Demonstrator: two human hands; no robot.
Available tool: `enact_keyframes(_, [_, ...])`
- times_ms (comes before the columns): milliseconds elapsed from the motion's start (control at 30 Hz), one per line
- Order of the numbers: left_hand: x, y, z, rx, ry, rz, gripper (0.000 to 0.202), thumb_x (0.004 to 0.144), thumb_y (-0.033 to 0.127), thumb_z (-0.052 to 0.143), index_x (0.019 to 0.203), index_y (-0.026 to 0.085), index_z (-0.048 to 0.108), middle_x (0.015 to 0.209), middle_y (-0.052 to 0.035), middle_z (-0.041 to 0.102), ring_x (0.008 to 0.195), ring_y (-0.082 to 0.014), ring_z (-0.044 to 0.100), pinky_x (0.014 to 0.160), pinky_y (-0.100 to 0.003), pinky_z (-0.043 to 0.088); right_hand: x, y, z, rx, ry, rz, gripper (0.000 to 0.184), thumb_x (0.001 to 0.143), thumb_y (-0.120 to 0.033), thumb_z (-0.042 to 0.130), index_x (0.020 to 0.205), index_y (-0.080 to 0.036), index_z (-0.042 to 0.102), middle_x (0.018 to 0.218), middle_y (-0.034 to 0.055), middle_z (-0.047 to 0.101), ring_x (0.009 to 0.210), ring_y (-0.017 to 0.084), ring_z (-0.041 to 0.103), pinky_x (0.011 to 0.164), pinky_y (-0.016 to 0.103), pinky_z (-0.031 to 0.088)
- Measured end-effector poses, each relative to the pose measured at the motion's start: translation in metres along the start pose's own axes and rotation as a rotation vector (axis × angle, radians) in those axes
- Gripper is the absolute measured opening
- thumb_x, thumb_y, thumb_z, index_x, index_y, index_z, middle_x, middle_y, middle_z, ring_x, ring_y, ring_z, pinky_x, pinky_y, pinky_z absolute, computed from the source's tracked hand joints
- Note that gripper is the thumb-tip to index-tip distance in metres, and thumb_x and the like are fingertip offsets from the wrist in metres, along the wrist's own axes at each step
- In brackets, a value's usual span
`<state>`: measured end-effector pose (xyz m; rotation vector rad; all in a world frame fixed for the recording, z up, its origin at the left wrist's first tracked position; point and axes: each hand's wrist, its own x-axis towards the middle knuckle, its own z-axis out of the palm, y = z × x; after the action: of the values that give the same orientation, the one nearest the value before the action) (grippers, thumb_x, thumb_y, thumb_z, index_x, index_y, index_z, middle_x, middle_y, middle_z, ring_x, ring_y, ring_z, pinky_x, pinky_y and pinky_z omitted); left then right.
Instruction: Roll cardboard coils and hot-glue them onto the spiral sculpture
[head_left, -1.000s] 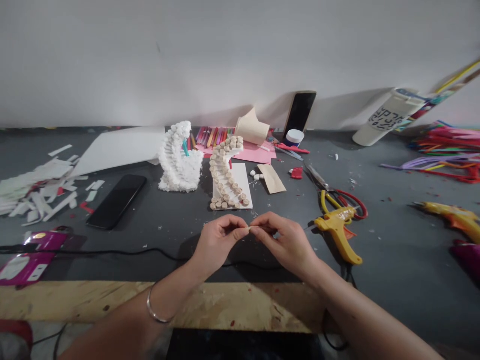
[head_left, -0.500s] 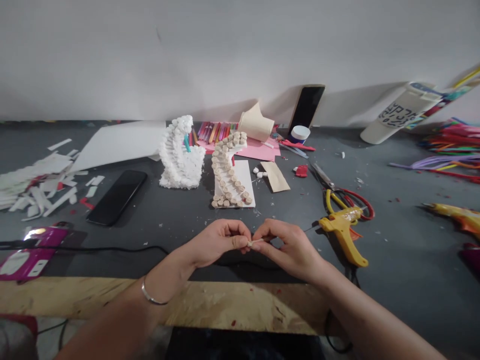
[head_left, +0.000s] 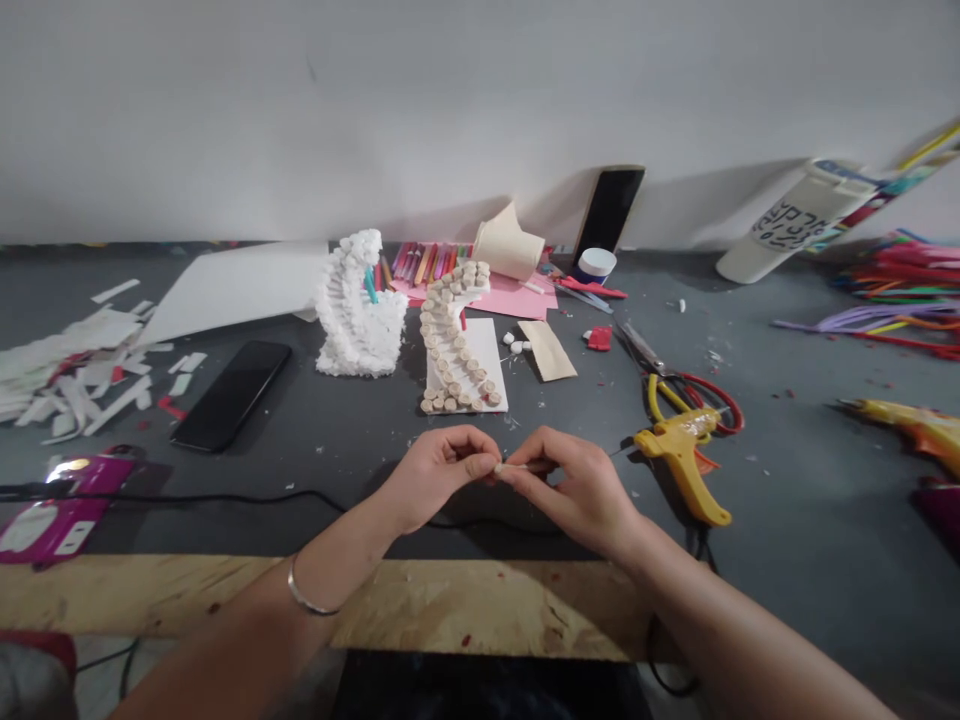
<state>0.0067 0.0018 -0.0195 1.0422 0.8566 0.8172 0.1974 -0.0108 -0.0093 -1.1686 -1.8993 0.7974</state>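
Above the front of the table, my left hand (head_left: 450,470) and my right hand (head_left: 574,485) meet fingertip to fingertip. Pinched between them is a thin beige paper strip (head_left: 513,467), its left end bunched into a small coil; the fingers cover much of it. Just beyond the hands stands a curved white model (head_left: 450,340) dotted with small beige coils, on a white base. Left of it is a white, rough-textured model (head_left: 360,330) with a teal piece. A flat beige paper piece (head_left: 547,350) lies to the right, beside small white bits (head_left: 516,345).
At right lie a yellow glue gun (head_left: 682,450), scissors (head_left: 660,375) and pipe cleaners (head_left: 900,275). A tumbler (head_left: 795,220) leans near the wall. On the left are a phone (head_left: 231,395), paper scraps (head_left: 82,375) and a black cable (head_left: 247,495). A beige paper roll (head_left: 508,248) sits behind.
Both hands have risen slightly, away from the table's front edge, still pinching the strip. The finger positions around the small coil have shifted a little.
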Motion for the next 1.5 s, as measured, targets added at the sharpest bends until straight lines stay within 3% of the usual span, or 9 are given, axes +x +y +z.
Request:
enact_keyframes(167, [-0.001, 0.003, 0.003, 0.125, 0.076, 0.082, 0.024, 0.072, 0.037, 0.078, 0.078, 0.015, 0.070, 0.073, -0.0010, 0.066, 0.069, -0.0116, 0.056, 0.070, -0.025, 0.044, -0.001, 0.005, 0.004, 0.055, 0.024, 0.158, 0.020, 0.081, -0.036, 0.067, 0.071, -0.020, 0.062, 0.066, 0.0018, 0.069, 0.057, 0.012, 0.063, 0.055, 0.022, 0.049])
enact_keyframes(300, [0.002, -0.001, 0.002, 0.034, 0.050, 0.017, 0.028, 0.064, 0.034, 0.084, 0.075, 0.014, 0.067, 0.070, 0.0001, 0.064, 0.066, -0.0102, 0.054, 0.068, -0.024, 0.043, 0.000, 0.004, 0.002, 0.026, -0.015, 0.138, 0.017, 0.083, -0.034, 0.066, 0.074, -0.020, 0.064, 0.069, 0.0016, 0.069, 0.063, 0.014, 0.063, 0.059, 0.024, 0.048])
enact_keyframes(600, [0.004, -0.008, -0.001, -0.013, 0.035, 0.007, 0.028, 0.072, 0.037, 0.079, 0.078, 0.013, 0.067, 0.071, -0.0012, 0.064, 0.066, -0.0103, 0.055, 0.069, -0.025, 0.044, 0.005, 0.001, -0.012, 0.107, -0.189, 0.102, 0.012, 0.089, -0.030, 0.060, 0.086, -0.021, 0.068, 0.076, 0.0009, 0.071, 0.067, 0.013, 0.063, 0.064, 0.023, 0.047])
enact_keyframes(867, [-0.001, -0.002, -0.006, -0.066, -0.112, -0.121, 0.027, 0.066, 0.033, 0.084, 0.071, 0.013, 0.068, 0.067, -0.0022, 0.067, 0.063, -0.0106, 0.059, 0.066, -0.024, 0.046, 0.004, -0.002, -0.014, 0.194, -0.266, 0.214, 0.016, 0.082, -0.034, 0.068, 0.078, -0.019, 0.065, 0.069, -0.0008, 0.068, 0.061, 0.010, 0.058, 0.056, 0.020, 0.044])
enact_keyframes(1000, [-0.001, -0.002, -0.009, -0.171, -0.215, -0.252, 0.031, 0.057, 0.030, 0.089, 0.066, 0.012, 0.066, 0.063, -0.0014, 0.067, 0.059, -0.0092, 0.060, 0.062, -0.022, 0.046, 0.003, -0.005, -0.014, 0.189, -0.305, 0.163, 0.017, 0.081, -0.033, 0.069, 0.073, -0.019, 0.067, 0.067, -0.0006, 0.067, 0.058, 0.010, 0.056, 0.055, 0.020, 0.044])
enact_keyframes(1167, [-0.001, -0.003, -0.009, -0.247, -0.273, -0.300, 0.032, 0.057, 0.027, 0.090, 0.068, 0.013, 0.063, 0.065, 0.0000, 0.066, 0.058, -0.0081, 0.059, 0.060, -0.021, 0.045, 0.002, -0.007, -0.012, 0.140, -0.272, 0.052, 0.016, 0.080, -0.033, 0.070, 0.072, -0.019, 0.069, 0.066, -0.0002, 0.068, 0.057, 0.009, 0.057, 0.054, 0.019, 0.044])
enact_keyframes(1267, [0.000, -0.004, -0.006, -0.271, -0.223, -0.280, 0.034, 0.056, 0.028, 0.090, 0.069, 0.014, 0.063, 0.065, 0.0007, 0.065, 0.058, -0.0085, 0.058, 0.059, -0.021, 0.044, 0.001, -0.005, -0.010, 0.108, -0.236, 0.032, 0.019, 0.081, -0.036, 0.070, 0.073, -0.019, 0.068, 0.065, -0.0001, 0.067, 0.055, 0.009, 0.057, 0.053, 0.019, 0.044])
enact_keyframes(1400, [0.002, -0.005, -0.003, -0.164, -0.051, -0.139, 0.033, 0.060, 0.036, 0.088, 0.069, 0.013, 0.067, 0.065, -0.0014, 0.066, 0.061, -0.0099, 0.058, 0.064, -0.024, 0.045, 0.000, 0.000, -0.008, 0.142, -0.145, 0.141, 0.019, 0.080, -0.037, 0.071, 0.075, -0.020, 0.064, 0.067, 0.0003, 0.068, 0.058, 0.011, 0.062, 0.054, 0.020, 0.047])
enact_keyframes(1500, [0.003, -0.005, -0.002, -0.082, -0.003, -0.070, 0.035, 0.059, 0.039, 0.087, 0.075, 0.013, 0.069, 0.069, -0.0024, 0.068, 0.065, -0.0115, 0.060, 0.067, -0.025, 0.046, 0.000, 0.002, -0.006, 0.167, -0.083, 0.200, 0.023, 0.078, -0.038, 0.072, 0.074, -0.020, 0.060, 0.068, 0.0003, 0.068, 0.058, 0.012, 0.063, 0.055, 0.021, 0.048])
